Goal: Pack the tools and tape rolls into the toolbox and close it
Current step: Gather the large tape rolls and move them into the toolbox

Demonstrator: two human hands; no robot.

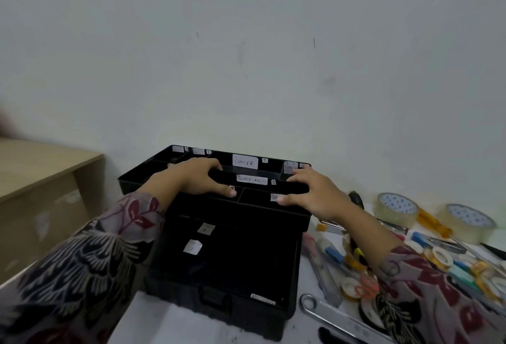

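Fingers (pixel 212 165) of the left hand (pixel 197 179) curl over the far side of the black handle (pixel 254 179), with the thumb pressed against its near side. The right hand (pixel 315 193) grips the other end of the same bar in the same way. The handle runs across the middle of a black divided tray (pixel 260 213), whose compartments carry small white labels (pixel 245 162). The tray sits over the rear part of the open black toolbox (pixel 191 305); whether it rests on the box or hangs just above it cannot be told. The toolbox stands on a white tabletop (pixel 178 321), its dark interior facing up.

To the right of the box lie loose things: a metal wrench (pixel 325 312) at the near edge, orange-handled scissors (pixel 365 287) partly under the right sleeve (pixel 438 289), and an orange-handled screwdriver (pixel 434 221). A clear tape roll (pixel 397 208) stands on either side of the screwdriver, the other clear tape roll (pixel 468 221) lying farther right. A pale wooden unit (pixel 49 163) stands at the left against the plain wall (pixel 246 56).
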